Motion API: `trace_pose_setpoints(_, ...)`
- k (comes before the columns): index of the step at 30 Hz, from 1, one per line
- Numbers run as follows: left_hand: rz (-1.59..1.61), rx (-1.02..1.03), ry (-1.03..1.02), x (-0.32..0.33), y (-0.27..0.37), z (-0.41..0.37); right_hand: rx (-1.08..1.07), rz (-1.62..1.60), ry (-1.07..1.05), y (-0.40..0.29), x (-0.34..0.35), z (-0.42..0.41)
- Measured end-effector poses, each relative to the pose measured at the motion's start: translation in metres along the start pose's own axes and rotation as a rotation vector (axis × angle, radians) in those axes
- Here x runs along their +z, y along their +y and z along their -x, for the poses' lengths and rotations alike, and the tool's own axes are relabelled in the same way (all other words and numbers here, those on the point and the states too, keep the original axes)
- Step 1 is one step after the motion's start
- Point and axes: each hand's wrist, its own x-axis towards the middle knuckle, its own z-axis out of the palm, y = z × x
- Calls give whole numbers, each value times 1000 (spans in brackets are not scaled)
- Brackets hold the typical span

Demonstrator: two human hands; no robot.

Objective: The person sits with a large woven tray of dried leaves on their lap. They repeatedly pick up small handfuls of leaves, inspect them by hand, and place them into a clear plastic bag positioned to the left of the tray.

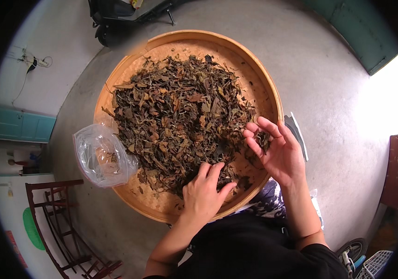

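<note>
A round woven bamboo tray (277, 94) with a raised rim holds a wide heap of dried brown and green leaves (178, 111). My left hand (207, 191) rests on the near edge of the heap, palm down, its fingers spread over the leaves; whether it grips any is hidden. At the tray's right side, my right hand (275, 150) is turned palm up with a few leaves in its curled fingers. A clear plastic zip bag (104, 157) lies across the tray's left rim, a brown piece with writing showing through it.
Grey floor surrounds the tray. A scooter (129, 14) stands beyond it at the top left. Dark red wooden furniture (59, 223) is at the lower left, and a bicycle with a white wire basket (376, 263) at the lower right. A flat packet (296, 134) shows past the right rim.
</note>
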Motion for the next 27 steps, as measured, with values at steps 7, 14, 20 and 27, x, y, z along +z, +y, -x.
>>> trace_pose_setpoints(7,-41,-22,16,6,3,-2,22,-6,5,2,0,2)
trace_pose_setpoints(14,155,55,87,5,-7,-3,57,24,-21,4,-1,5)
trace_pose_setpoints(20,697,-73,57,-9,-30,-5,99,99,-50,19,-1,9)
trace_pose_setpoints(27,937,-34,78,-22,-26,-5,293,16,-95,48,4,11)
